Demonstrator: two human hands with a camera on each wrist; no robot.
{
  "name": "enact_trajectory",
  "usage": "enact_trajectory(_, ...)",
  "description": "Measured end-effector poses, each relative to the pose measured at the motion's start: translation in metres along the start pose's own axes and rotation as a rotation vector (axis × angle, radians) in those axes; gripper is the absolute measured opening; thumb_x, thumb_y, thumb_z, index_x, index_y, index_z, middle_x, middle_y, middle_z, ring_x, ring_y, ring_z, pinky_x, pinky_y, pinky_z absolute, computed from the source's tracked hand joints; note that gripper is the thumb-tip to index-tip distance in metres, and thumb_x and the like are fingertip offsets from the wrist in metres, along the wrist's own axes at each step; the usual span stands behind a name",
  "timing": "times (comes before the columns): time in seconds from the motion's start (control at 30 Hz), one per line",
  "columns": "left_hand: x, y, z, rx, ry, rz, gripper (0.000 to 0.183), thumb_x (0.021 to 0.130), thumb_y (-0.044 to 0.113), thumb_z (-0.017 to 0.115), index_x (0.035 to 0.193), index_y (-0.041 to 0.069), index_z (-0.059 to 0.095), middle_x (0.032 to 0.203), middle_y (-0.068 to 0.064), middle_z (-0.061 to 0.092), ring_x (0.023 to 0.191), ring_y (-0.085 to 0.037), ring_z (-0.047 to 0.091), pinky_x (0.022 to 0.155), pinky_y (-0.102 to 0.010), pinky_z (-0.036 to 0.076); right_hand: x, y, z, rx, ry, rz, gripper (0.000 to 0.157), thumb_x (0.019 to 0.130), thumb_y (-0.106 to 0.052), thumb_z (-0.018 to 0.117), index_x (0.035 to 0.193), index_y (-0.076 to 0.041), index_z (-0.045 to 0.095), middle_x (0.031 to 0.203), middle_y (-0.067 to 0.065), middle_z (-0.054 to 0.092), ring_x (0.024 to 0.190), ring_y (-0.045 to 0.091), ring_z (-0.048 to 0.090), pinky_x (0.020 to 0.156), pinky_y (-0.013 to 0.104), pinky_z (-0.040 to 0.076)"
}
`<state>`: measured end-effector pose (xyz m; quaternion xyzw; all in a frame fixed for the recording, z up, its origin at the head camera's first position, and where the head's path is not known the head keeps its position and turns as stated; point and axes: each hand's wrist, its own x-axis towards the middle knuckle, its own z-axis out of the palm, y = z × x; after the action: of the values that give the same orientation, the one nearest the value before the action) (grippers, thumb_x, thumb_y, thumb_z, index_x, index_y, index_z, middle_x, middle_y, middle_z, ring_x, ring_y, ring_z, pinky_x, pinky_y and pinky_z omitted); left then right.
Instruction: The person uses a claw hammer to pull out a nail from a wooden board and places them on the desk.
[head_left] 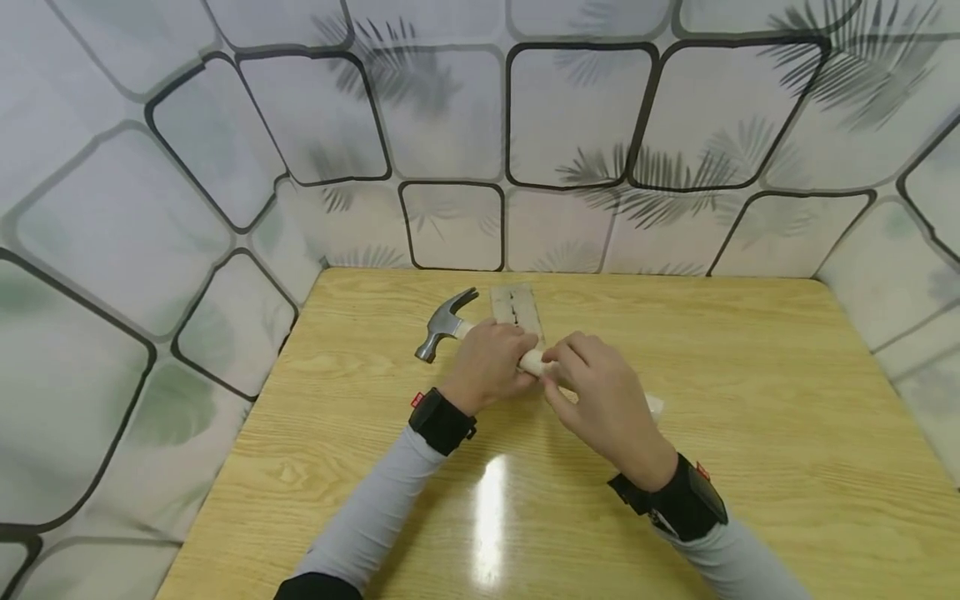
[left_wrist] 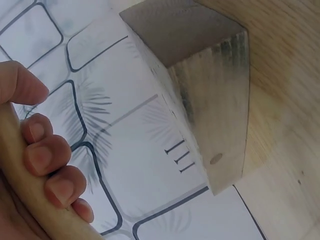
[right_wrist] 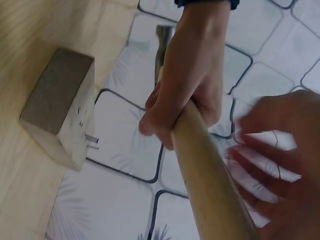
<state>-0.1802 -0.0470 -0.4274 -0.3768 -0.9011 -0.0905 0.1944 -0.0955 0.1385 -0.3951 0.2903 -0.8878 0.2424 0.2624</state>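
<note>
My left hand (head_left: 491,358) grips the pale wooden handle (right_wrist: 210,175) of a claw hammer (head_left: 444,323), its metal head pointing to the left. In the left wrist view, curled fingers (left_wrist: 52,165) wrap the handle. My right hand (head_left: 603,400) is at the handle's free end, fingers loosely bent; in the right wrist view it is blurred and appears apart from the handle. Beyond the hands lies a wooden block (head_left: 517,304), also large in the left wrist view. Several nails (left_wrist: 179,156) stick out of one face of the block (right_wrist: 57,107).
A small whitish object (head_left: 655,407) lies partly hidden behind the right wrist. The wood-grain table (head_left: 787,400) reaches back to a patterned fabric wall (head_left: 450,225), which also rises along the left and right sides.
</note>
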Motion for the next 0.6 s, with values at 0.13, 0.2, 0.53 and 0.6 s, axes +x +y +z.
enact_trajectory(0.13, -0.001, -0.008, -0.004, -0.067, 0.009, -0.031, 0.038, 0.079, 0.031, 0.076, 0.067, 0.021, 0.042, 0.06, 0.008, 0.042, 0.055, -0.011, 0.04, 0.059, -0.029, 0.038, -0.012, -0.015, 0.003, 0.261, -0.02, -0.16, 0.007, 0.093, -0.01, 0.065, 0.094, -0.014, 0.07, 0.087, -0.007, 0.066, 0.078, 0.007, 0.062, 0.069, 0.027, 0.053)
enact_trajectory(0.2, 0.0, -0.012, -0.006, -0.088, 0.023, -0.05, 0.037, 0.078, 0.027, 0.075, 0.065, 0.021, 0.04, 0.059, 0.007, 0.039, 0.054, -0.011, 0.039, 0.057, -0.029, 0.037, -0.02, -0.02, 0.005, 0.371, -0.137, -0.13, 0.008, 0.096, -0.012, 0.063, 0.095, -0.018, 0.069, 0.085, -0.012, 0.065, 0.076, 0.001, 0.06, 0.066, 0.022, 0.053)
enact_trajectory(0.53, 0.001, -0.022, -0.019, -0.158, 0.072, -0.118, 0.035, 0.08, 0.027, 0.072, 0.065, 0.022, 0.041, 0.058, 0.009, 0.035, 0.051, -0.007, 0.033, 0.046, -0.023, 0.025, -0.042, 0.016, 0.006, 0.717, -0.28, 0.547, 0.019, 0.105, -0.018, 0.058, 0.12, -0.007, 0.06, 0.099, 0.009, 0.067, 0.083, 0.017, 0.067, 0.07, 0.031, 0.056)
enact_trajectory(0.6, 0.0, -0.022, -0.019, -0.168, 0.067, -0.129, 0.036, 0.081, 0.028, 0.072, 0.065, 0.022, 0.04, 0.058, 0.01, 0.034, 0.051, -0.006, 0.032, 0.045, -0.023, 0.024, -0.041, 0.022, 0.003, 0.782, -0.192, 0.591, 0.027, 0.104, -0.015, 0.059, 0.128, -0.003, 0.055, 0.109, 0.011, 0.063, 0.092, 0.015, 0.066, 0.076, 0.028, 0.056)
